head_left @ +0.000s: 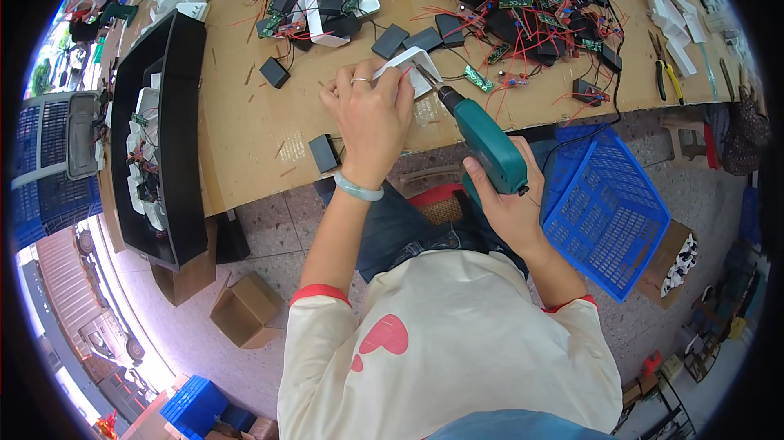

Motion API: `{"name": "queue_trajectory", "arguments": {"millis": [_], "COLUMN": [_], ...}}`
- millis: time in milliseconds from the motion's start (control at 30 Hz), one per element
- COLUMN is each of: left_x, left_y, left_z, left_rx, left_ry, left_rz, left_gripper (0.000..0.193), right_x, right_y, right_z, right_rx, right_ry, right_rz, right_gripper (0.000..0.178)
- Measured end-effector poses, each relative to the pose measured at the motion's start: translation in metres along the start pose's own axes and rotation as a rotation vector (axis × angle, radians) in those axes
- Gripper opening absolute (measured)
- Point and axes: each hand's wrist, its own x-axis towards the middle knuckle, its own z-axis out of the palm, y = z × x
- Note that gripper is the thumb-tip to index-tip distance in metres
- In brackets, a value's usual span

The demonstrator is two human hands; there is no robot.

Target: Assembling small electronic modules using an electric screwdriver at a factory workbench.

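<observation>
Your left hand (371, 109) is at the white case (421, 57) near the bench's (245, 134) front edge, its fingertip grip unclear. Your right hand (516, 199), farther off, clasps the green drill (490, 142), long axis slanting forward-left, bit over the case; contact unclear.

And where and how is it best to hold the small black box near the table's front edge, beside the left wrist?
Probably pinch the black box by its two long sides, coming from above and its left: it looks a plain rectangular block lying flat, and the left wrist leaves little room on its right.
</observation>
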Motion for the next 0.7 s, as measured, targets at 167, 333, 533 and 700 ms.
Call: {"name": "queue_trajectory", "arguments": {"millis": [167, 333, 533, 700], "left_x": [0.000, 0.000, 0.000, 0.000], "left_y": [0.000, 0.000, 0.000, 0.001], "left_z": [0.000, 0.001, 0.001, 0.001], "left_rx": [-0.001, -0.002, -0.004, -0.011], "left_ry": [-0.002, 0.005, -0.001, 0.003], "left_rz": [0.001, -0.003, -0.009, -0.011], "left_gripper": [0.012, 0.013, 0.014, 0.013], "right_x": [-0.002, -0.002, -0.002, -0.006], "right_y": [0.000, 0.000, -0.003, -0.009], "right_z": [-0.001, -0.001, -0.002, -0.006], "right_rx": [-0.003, -0.001, 0.020, 0.057], "right_ry": [-0.018, -0.005, -0.003, 0.008], "right_rz": [0.002, 0.018, 0.027, 0.079], "right_gripper": [0.024, 0.023, 0.023, 0.024]}}
